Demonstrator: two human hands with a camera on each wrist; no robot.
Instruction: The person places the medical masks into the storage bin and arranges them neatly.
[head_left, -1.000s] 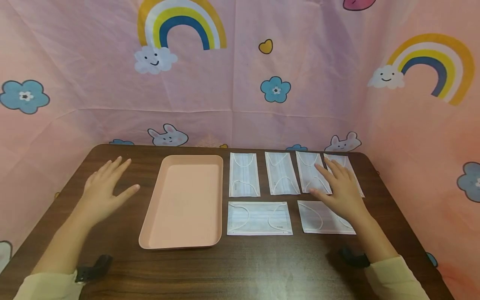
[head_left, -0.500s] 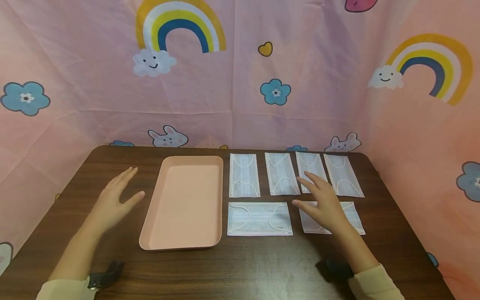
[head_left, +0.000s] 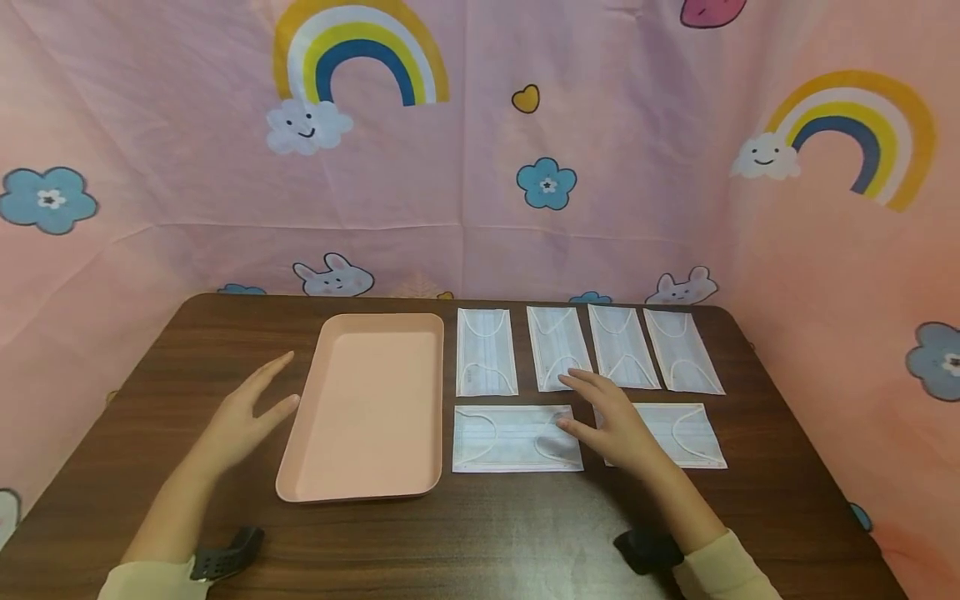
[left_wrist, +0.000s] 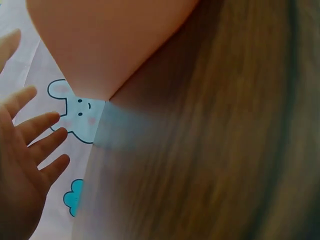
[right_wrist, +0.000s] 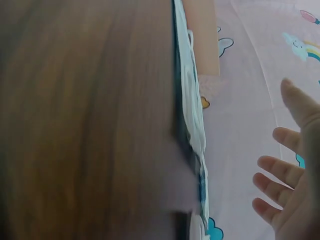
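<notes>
A shallow pink tray (head_left: 367, 408) lies on the dark wooden table, left of several pale blue face masks with white ear loops. My left hand (head_left: 238, 421) hovers beside the tray's left edge, fingers extended, thumb tip right at the rim; it holds nothing. Over the gap between the two front masks is my right hand (head_left: 618, 425), fingers spread and holding nothing. It overlaps the front left mask (head_left: 510, 437) and partly hides the front right mask (head_left: 686, 435). In the right wrist view a face mask (right_wrist: 192, 100) appears edge-on beyond the table, apart from the spread fingers (right_wrist: 280, 170).
Behind the front pair, upright masks stand in a row, from the left mask (head_left: 486, 354) to the far right mask (head_left: 684, 352). A pink printed curtain (head_left: 465, 167) encloses the back and sides of the table (head_left: 480, 533). Dark straps circle both wrists.
My left hand has moved right and slightly nearer, up to the tray's edge. My right hand has moved left and nearer, away from the rear right masks. Tray and masks stay put.
</notes>
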